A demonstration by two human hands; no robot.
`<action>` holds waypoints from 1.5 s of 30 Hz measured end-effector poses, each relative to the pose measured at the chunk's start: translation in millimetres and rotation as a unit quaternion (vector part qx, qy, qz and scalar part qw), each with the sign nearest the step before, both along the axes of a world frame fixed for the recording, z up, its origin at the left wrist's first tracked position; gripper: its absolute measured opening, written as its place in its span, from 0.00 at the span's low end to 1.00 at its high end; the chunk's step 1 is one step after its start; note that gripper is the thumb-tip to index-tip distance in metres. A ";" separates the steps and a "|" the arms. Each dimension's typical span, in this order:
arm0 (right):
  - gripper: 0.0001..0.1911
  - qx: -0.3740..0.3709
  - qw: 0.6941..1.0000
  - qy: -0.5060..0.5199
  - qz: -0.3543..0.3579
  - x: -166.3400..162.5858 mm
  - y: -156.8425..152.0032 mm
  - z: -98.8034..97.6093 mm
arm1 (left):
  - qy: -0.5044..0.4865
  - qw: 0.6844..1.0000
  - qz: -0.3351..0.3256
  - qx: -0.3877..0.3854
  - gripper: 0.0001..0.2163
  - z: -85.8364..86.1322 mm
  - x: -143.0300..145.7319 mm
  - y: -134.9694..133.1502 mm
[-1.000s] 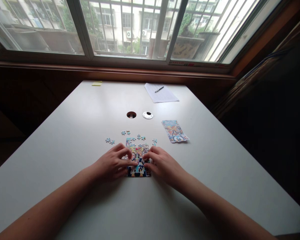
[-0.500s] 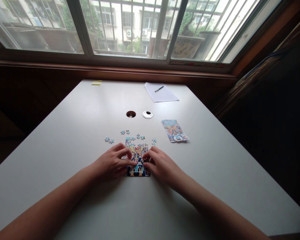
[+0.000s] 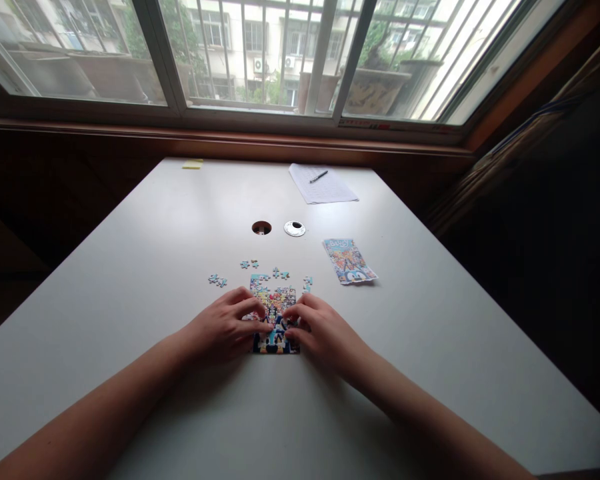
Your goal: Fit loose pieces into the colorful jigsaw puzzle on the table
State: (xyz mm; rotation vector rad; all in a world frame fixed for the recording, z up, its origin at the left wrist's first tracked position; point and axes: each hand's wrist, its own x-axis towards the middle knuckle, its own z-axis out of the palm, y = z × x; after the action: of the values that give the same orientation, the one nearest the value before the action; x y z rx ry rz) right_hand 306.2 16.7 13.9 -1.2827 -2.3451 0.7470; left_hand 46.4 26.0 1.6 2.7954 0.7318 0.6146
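A small colourful jigsaw puzzle (image 3: pixel 274 300) lies partly assembled on the white table (image 3: pixel 180 220). My left hand (image 3: pixel 225 328) rests on its left edge, fingers curled with the tips pressed on the pieces. My right hand (image 3: pixel 320 330) rests on its right edge, fingers bent and pressing down the same way. The fingertips of both hands nearly meet over the puzzle's middle. Several loose blue pieces (image 3: pixel 218 279) lie just beyond the puzzle, with more loose pieces (image 3: pixel 281 273) near its far edge.
A printed picture sheet (image 3: pixel 349 261) lies to the right of the puzzle. Farther off are a cable hole (image 3: pixel 261 228), a round white cap (image 3: pixel 295 229), a paper with a pen (image 3: pixel 319 177), and a yellow note pad (image 3: pixel 193 164). A window runs along the far side.
Both hands stay on the puzzle with only slight finger shifts. The view has tilted a little, so everything sits slightly higher.
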 end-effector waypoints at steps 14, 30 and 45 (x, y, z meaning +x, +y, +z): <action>0.11 -0.054 0.998 0.023 -0.012 0.0 3.0 0.6 | -0.004 1.000 -0.012 0.007 0.21 1.9 2.5 -0.8; 0.18 -0.013 0.999 0.023 0.020 -0.9 2.0 -5.2 | -0.001 1.000 -0.008 0.004 0.19 2.7 3.3 -0.9; 0.13 0.003 1.000 0.024 0.020 -5.6 0.6 -6.5 | 0.006 1.000 -0.006 0.006 0.17 2.0 3.2 -0.8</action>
State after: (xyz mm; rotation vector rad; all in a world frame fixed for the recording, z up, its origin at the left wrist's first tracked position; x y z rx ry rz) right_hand 300.5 17.4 7.4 -1.2068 -2.3391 0.7739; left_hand 49.6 25.3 3.6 2.8140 0.7148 0.6027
